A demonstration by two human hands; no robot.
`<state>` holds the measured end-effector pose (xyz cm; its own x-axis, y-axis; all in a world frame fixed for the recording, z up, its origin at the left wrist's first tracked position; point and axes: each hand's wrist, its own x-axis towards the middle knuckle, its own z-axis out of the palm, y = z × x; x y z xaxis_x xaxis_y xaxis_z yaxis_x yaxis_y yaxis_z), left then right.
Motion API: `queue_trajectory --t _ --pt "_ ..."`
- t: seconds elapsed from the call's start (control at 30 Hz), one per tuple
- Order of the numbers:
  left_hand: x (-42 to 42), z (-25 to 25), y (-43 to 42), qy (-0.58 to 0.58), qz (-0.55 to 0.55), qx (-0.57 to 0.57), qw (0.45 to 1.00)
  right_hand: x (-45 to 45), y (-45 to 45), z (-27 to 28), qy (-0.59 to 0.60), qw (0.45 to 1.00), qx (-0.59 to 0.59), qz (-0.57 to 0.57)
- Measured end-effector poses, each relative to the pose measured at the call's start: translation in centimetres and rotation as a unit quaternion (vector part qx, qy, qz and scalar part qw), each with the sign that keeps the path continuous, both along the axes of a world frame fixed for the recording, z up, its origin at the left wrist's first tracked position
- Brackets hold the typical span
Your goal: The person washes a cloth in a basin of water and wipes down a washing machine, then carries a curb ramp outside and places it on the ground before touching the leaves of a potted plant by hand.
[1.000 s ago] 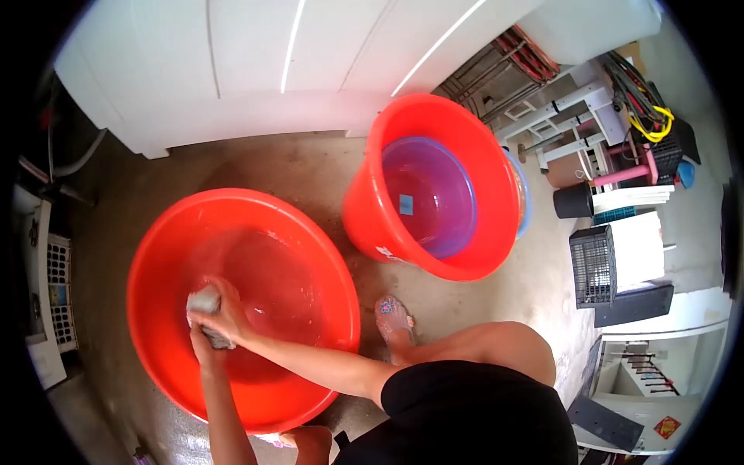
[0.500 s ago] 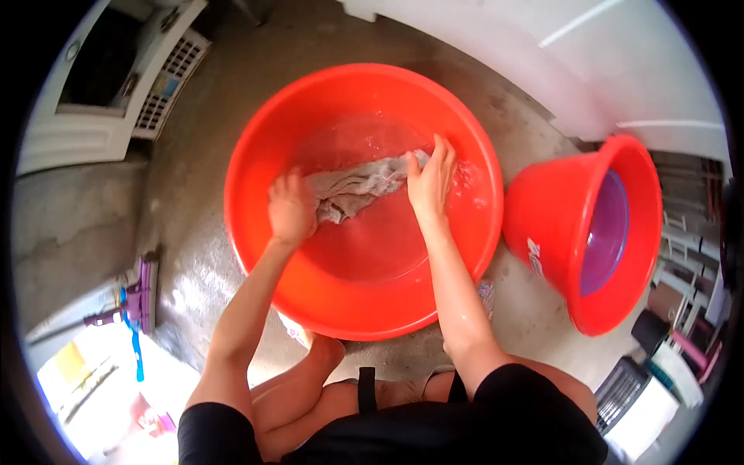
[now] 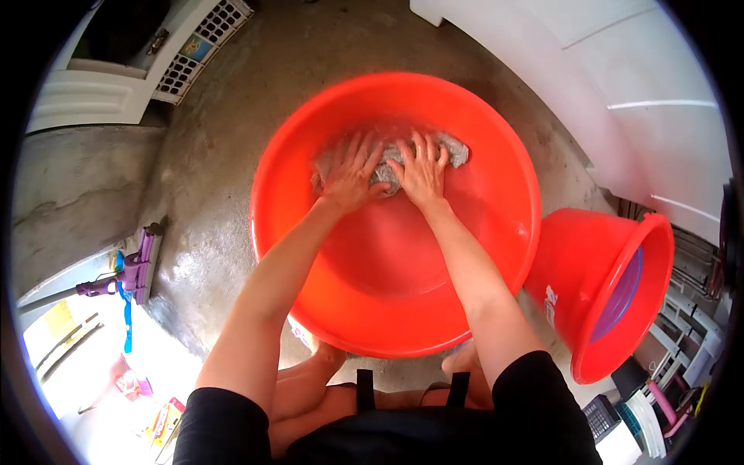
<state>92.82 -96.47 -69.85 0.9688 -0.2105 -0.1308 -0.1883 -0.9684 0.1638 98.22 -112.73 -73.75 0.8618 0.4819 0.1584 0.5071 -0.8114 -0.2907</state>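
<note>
A large red basin (image 3: 395,325) with water in its bottom stands on the floor in front of me. Toward its far side lies a wet greyish cloth (image 3: 456,149), bunched up in the water. My left hand (image 3: 353,174) presses down on the cloth's left part, fingers spread. Beside it, my right hand (image 3: 421,169) lies on the cloth's right part, its fingers also apart. Both palms face down, and they hide much of the cloth between and under them.
A red bucket (image 3: 562,271) with a purple basin (image 3: 620,298) inside lies tipped on its side at the right. A purple mop head (image 3: 139,267) stands at the left. White panels (image 3: 620,93) line the upper right, and a white cabinet (image 3: 93,101) the upper left.
Both hands have moved to the far side of the basin and closer together, now flat on the cloth. The cloth has shifted away from me and is more bunched. The view has shifted slightly.
</note>
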Motion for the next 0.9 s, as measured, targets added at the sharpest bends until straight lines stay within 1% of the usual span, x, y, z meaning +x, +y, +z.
queue_trajectory --t 0.07,0.1,0.17,0.2,0.27,0.33,0.37,0.4,0.43,0.47,0.5,0.53,0.57,0.63,0.67,0.7,0.73,0.77,0.8,0.83,0.87,0.9 --pt "1.2 -0.3 0.0 -0.016 0.005 0.017 1.000 0.4 0.4 -0.2 -0.028 0.999 -0.011 -0.015" --pt "1.2 -0.6 -0.1 -0.026 0.005 -0.001 1.000 0.5 0.5 0.1 -0.043 0.999 -0.017 -0.024" --pt "1.3 -1.2 0.0 -0.050 0.004 -0.034 0.998 0.7 0.2 0.6 0.029 0.998 0.023 -0.046" --pt "1.5 -0.9 0.0 -0.063 0.030 -0.039 0.997 1.1 0.1 0.9 0.060 0.995 0.046 -0.057" --pt "0.3 -0.1 -0.6 -0.079 0.084 -0.054 0.992 0.2 -1.0 2.9 0.031 0.982 0.052 -0.177" --pt "-1.7 1.6 -1.3 -0.028 0.250 -0.122 0.960 -2.2 -1.4 3.5 0.018 0.947 0.043 -0.317" --pt "-2.8 2.3 -1.6 0.001 0.330 -0.154 0.931 -3.2 -1.0 3.1 0.082 0.939 0.092 -0.321" --pt "-4.1 -0.5 -1.7 -0.042 0.349 -0.137 0.926 -3.7 -0.3 2.5 0.139 0.925 0.144 -0.322" --pt "-4.0 -3.9 -1.3 -0.023 0.395 -0.250 0.884 -3.6 0.8 2.3 0.191 0.907 0.200 -0.318" --pt "-3.4 -7.1 -0.9 -0.002 0.435 -0.359 0.826 -3.5 1.8 2.5 0.220 0.900 0.296 -0.233" --pt "-3.2 -8.5 -0.6 0.021 0.468 -0.462 0.753 -3.9 2.7 2.9 0.248 0.878 0.384 -0.144" --pt "-1.8 3.0 -0.7 0.230 0.517 -0.617 0.547 -4.7 3.6 5.7 0.261 0.879 0.389 -0.087" --pt "-0.9 6.1 -0.2 0.259 0.564 -0.628 0.470 -5.8 4.0 9.3 0.272 0.878 0.394 -0.029" --pt "-0.8 5.2 2.8 0.322 0.530 -0.683 0.387 -7.6 3.7 12.2 0.314 0.834 0.447 0.079" --pt "-1.4 4.8 3.2 0.357 0.505 -0.673 0.406 -8.3 3.1 14.2 0.311 0.828 0.449 0.129" --pt "-1.8 5.6 3.2 0.390 0.477 -0.663 0.426 -8.5 2.3 16.0 0.433 0.762 0.461 0.139" --pt "-2.9 5.1 3.3 0.382 0.460 -0.661 0.453 -8.4 1.6 16.0 0.498 0.691 0.518 0.076" --pt "-4.1 4.1 3.5 0.372 0.443 -0.660 0.480 -8.0 1.0 15.8 0.555 0.609 0.566 0.014" --pt "-4.9 3.4 1.9 0.290 0.453 -0.780 0.320 -7.3 0.8 13.6 0.494 0.594 0.632 -0.067" --pt "-4.4 6.9 -0.2 0.269 0.479 -0.766 0.335 -6.5 0.5 11.7 0.431 0.525 0.723 -0.125" --pt "-4.7 6.7 -1.3 0.262 0.477 -0.780 0.309 -5.8 -0.1 9.4 0.413 0.455 0.769 -0.177" --pt "-4.8 6.5 -2.5 0.257 0.474 -0.793 0.283 -5.9 -1.1 5.9 0.412 0.454 0.761 -0.212"
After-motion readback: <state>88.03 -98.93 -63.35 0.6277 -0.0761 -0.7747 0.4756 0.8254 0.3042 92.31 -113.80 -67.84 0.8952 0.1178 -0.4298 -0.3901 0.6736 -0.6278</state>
